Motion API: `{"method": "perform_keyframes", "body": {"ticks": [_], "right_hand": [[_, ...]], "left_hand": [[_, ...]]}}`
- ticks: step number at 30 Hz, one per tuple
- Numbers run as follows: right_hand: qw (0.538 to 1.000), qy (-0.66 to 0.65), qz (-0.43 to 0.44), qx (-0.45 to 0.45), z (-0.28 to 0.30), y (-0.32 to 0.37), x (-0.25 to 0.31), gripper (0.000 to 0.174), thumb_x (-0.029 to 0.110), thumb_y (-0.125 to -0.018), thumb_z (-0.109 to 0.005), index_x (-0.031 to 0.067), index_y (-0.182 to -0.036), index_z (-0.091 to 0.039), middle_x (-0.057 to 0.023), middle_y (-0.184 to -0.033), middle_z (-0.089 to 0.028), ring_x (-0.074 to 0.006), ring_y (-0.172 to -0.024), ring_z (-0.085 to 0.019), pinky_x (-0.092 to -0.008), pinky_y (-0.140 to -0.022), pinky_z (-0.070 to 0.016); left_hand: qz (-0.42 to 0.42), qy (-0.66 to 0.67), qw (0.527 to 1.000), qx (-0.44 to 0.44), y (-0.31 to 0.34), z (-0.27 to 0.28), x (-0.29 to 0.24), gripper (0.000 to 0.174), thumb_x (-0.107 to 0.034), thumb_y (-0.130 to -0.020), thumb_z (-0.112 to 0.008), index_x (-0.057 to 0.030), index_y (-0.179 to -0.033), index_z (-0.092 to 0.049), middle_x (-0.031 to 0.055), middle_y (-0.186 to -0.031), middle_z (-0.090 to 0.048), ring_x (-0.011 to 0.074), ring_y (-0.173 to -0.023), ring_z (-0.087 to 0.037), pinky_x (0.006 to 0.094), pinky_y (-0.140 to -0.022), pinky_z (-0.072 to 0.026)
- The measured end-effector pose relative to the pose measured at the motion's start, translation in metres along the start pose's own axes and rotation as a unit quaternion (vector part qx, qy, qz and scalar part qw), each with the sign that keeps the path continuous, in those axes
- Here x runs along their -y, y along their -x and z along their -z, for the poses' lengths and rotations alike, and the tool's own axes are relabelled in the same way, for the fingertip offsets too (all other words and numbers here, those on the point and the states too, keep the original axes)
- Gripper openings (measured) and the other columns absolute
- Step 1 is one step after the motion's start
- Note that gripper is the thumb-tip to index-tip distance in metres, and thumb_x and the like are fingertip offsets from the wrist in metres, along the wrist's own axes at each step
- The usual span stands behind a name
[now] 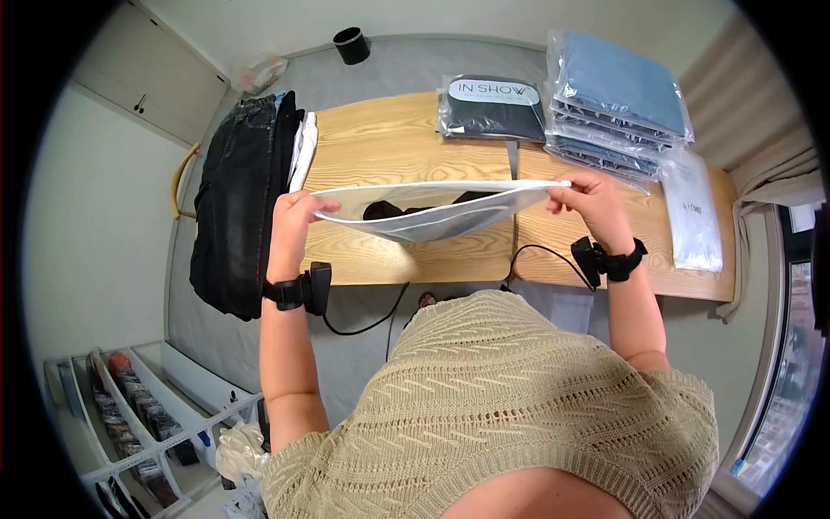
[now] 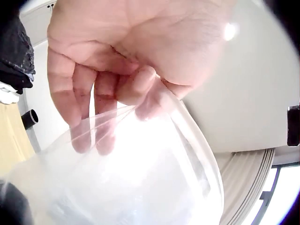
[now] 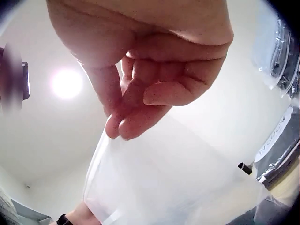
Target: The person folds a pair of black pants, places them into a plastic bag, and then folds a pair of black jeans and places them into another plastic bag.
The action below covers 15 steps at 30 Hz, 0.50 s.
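Bag (image 1: 441, 229) at center, mouth spread over table (image 1: 372, 156) — left hand (image 1: 296, 212) pinching rim at nine o'clock, right hand (image 1: 595, 206) pinching rim at three. Jeans (image 1: 232, 182) beyond nine; packs (image 1: 618, 86) at two.

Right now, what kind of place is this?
Probably a small clothes-packing workspace: bagged, folded garments stacked on a wooden table, a dark jeans pile and a clear bag held open.
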State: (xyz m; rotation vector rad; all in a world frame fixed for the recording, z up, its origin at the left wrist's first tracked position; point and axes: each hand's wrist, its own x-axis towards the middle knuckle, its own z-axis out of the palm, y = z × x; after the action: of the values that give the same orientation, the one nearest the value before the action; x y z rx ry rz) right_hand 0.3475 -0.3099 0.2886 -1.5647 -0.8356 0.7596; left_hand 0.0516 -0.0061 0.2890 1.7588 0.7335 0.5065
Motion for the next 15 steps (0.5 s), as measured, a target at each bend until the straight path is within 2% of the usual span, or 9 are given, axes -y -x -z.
{"method": "perform_keyframes", "body": {"ticks": [2,3,4,6,10,12,13,14,15], "right_hand": [[0.995,-0.091,0.04,-0.01,0.001,-0.007,-0.011,0.015,0.006,-0.082,-0.065,0.0012,-0.097,-0.062,-0.0014,-0.074,-0.063,-0.0073,-0.068,-0.058,-0.0198,-0.06,-0.0435],[0.996,-0.056,0.064,-0.007,0.01,-0.013,-0.021,0.043,0.01,-0.077,-0.073,0.0031,-0.116,-0.055,-0.0024,-0.092,-0.062,-0.0087,-0.083,-0.057,-0.0222,-0.073,-0.0454],[0.996,-0.056,0.064,-0.007,0.009,-0.016,-0.031,0.043,0.01,-0.077,-0.073,0.0031,-0.116,-0.055,-0.0024,-0.092,-0.062,-0.0087,-0.083,-0.057,-0.0222,-0.073,-0.0454],[0.983,0.126,0.128,-0.032,0.002,-0.025,-0.046,0.063,0.011,-0.07,-0.079,0.006,-0.124,-0.048,-0.0032,-0.109,-0.055,-0.0124,-0.101,-0.052,-0.0277,-0.088,-0.0423],[0.994,0.084,0.061,0.021,-0.018,-0.041,-0.118,0.077,0.01,-0.067,-0.081,0.0065,-0.133,-0.041,-0.0073,-0.129,-0.048,-0.0172,-0.116,-0.046,-0.0347,-0.1,-0.0358],[0.998,0.022,0.051,0.034,-0.03,-0.046,-0.115,0.065,0.008,-0.073,-0.073,0.0034,-0.131,-0.045,-0.0092,-0.128,-0.051,-0.0191,-0.115,-0.048,-0.0324,-0.098,-0.0382],[0.998,0.011,-0.006,0.059,-0.032,-0.05,-0.11,0.05,0.011,-0.077,-0.07,0.0009,-0.123,-0.052,-0.0098,-0.121,-0.056,-0.0193,-0.109,-0.052,-0.0327,-0.094,-0.0408],[0.995,0.0,-0.063,0.083,-0.032,-0.054,-0.107,0.038,0.013,-0.081,-0.066,-0.0017,-0.115,-0.059,-0.0104,-0.113,-0.061,-0.0195,-0.104,-0.056,-0.0329,-0.091,-0.0435],[0.994,-0.015,-0.045,0.094,-0.032,-0.061,-0.114,0.025,0.016,-0.085,-0.066,0.0019,-0.105,-0.066,-0.0028,-0.096,-0.067,-0.0129,-0.089,-0.06,-0.0272,-0.084,-0.0455]], "left_hand": [[0.002,0.019,1.0,-0.012,-0.008,-0.002,0.003,0.03,-0.018,-0.078,-0.05,0.0061,-0.077,-0.068,0.0126,-0.075,-0.068,0.0171,-0.07,-0.062,0.0263,-0.066,-0.0457],[0.004,0.039,0.999,-0.019,-0.014,-0.003,0.004,0.03,-0.018,-0.079,-0.05,0.0062,-0.076,-0.068,0.013,-0.075,-0.067,0.0176,-0.07,-0.062,0.0268,-0.065,-0.046],[0.006,0.058,0.998,-0.026,-0.019,-0.003,0.005,0.03,-0.018,-0.08,-0.049,0.0062,-0.076,-0.067,0.0134,-0.075,-0.067,0.0181,-0.07,-0.063,0.0272,-0.064,-0.0463],[0.023,0.073,0.996,-0.037,-0.028,-0.004,0.004,0.029,-0.017,-0.081,-0.048,0.004,-0.076,-0.067,0.0127,-0.075,-0.067,0.0166,-0.069,-0.062,0.026,-0.063,-0.0455],[0.045,0.094,0.993,-0.059,-0.04,-0.004,0.006,0.027,-0.019,-0.083,-0.046,0.0006,-0.078,-0.064,0.0104,-0.073,-0.067,0.0136,-0.065,-0.061,0.0241,-0.06,-0.0438],[0.043,0.118,0.992,-0.018,-0.045,0.003,0.019,0.028,-0.024,-0.086,-0.05,-0.0001,-0.087,-0.063,0.0118,-0.082,-0.068,0.014,-0.076,-0.061,0.026,-0.067,-0.0436],[0.043,0.116,0.992,-0.019,-0.047,0.009,0.034,0.028,-0.024,-0.086,-0.05,-0.0001,-0.087,-0.063,0.0118,-0.082,-0.068,0.014,-0.076,-0.061,0.026,-0.067,-0.0436],[-0.001,0.206,0.977,0.057,-0.05,0.016,0.054,0.03,-0.028,-0.084,-0.054,-0.0013,-0.098,-0.061,0.0132,-0.096,-0.066,0.0167,-0.091,-0.059,0.0276,-0.076,-0.0424],[-0.044,0.293,0.946,0.133,-0.051,0.017,0.056,0.039,-0.031,-0.083,-0.058,-0.0024,-0.109,-0.058,0.0147,-0.11,-0.064,0.0194,-0.106,-0.057,0.0292,-0.085,-0.0411]]}}
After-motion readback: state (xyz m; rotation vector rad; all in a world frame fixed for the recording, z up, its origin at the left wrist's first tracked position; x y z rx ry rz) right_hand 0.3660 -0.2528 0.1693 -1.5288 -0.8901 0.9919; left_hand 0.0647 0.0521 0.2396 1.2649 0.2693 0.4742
